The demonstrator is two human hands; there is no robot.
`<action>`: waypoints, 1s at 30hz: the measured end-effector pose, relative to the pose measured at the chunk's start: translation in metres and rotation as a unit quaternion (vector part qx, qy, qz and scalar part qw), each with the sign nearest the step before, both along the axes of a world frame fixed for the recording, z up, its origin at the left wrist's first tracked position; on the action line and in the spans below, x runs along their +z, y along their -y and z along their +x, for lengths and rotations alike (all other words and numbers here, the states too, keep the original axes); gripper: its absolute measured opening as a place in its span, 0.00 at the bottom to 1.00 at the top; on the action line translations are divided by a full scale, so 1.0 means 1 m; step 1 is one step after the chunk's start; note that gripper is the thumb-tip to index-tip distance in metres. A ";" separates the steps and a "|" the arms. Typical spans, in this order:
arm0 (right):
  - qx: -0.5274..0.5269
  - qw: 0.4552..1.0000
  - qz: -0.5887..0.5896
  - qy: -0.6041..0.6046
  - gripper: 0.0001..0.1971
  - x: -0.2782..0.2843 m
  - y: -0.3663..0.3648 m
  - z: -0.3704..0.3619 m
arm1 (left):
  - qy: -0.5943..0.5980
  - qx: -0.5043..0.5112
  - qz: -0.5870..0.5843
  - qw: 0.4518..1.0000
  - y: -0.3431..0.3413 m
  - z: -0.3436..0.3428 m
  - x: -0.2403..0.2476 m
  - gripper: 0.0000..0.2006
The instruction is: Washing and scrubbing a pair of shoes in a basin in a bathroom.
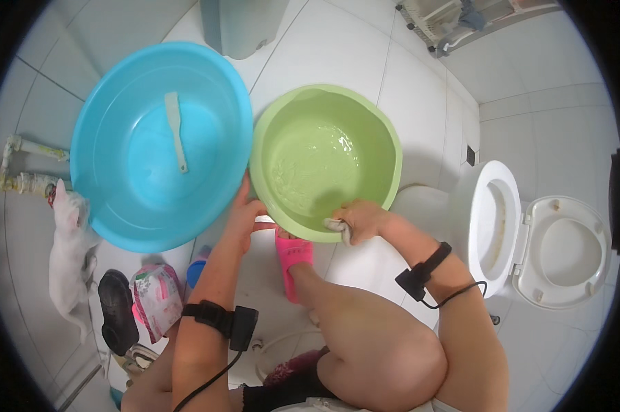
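A green plastic basin [372, 130] with a little clear water in its bottom stands in front of me. At its near right rim, my right hand [365, 218] is closed around a small whitish cloth [339, 226], which hangs against the rim. My left hand [243, 218] is by the gap between the two basins, fingers apart and nothing visible in it. Its fingertips are at the edge of the large blue basin [118, 117], though actual contact is hard to make out. Inside the blue basin lies a pale long-handled brush [175, 130].
A white cat [70, 254] stands at the left beside wall pipes [39, 182]. Near it are a black shoe [116, 309] and a printed plastic package [157, 295]. A toilet [488, 233] with its lid raised is at the right. My pink slipper [294, 254] is below the green basin.
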State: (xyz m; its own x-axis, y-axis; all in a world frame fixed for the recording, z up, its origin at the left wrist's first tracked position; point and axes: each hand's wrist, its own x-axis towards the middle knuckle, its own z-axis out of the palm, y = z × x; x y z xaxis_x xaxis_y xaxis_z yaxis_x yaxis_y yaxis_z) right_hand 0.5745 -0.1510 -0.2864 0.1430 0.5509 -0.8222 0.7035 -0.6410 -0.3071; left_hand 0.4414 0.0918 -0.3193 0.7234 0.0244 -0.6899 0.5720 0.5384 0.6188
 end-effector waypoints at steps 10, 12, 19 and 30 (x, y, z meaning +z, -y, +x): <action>-0.363 0.894 0.262 -0.032 0.30 -0.040 -0.090 -0.046 | -0.035 0.056 -0.131 0.989 0.038 -0.036 -0.053 0.28; -0.442 0.842 0.310 -0.006 0.33 -0.050 -0.121 -0.046 | -0.026 0.091 -0.176 0.980 0.039 -0.039 -0.052 0.28; -0.585 0.686 0.428 -0.062 0.30 -0.089 -0.144 -0.022 | -0.008 0.117 -0.156 0.981 0.058 -0.038 -0.028 0.23; -0.136 0.974 -0.103 -0.150 0.29 -0.055 -0.024 -0.002 | -0.057 0.156 -0.017 0.986 0.030 -0.032 -0.039 0.15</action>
State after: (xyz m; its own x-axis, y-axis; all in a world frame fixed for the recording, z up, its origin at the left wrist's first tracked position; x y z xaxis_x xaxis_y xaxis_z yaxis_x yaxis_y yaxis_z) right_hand 0.5729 -0.1274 -0.3411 -0.0033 0.3452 -0.9385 0.3982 -0.8605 -0.3179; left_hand 0.4098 0.0617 -0.3581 0.6021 0.2084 -0.7708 0.4406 0.7184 0.5384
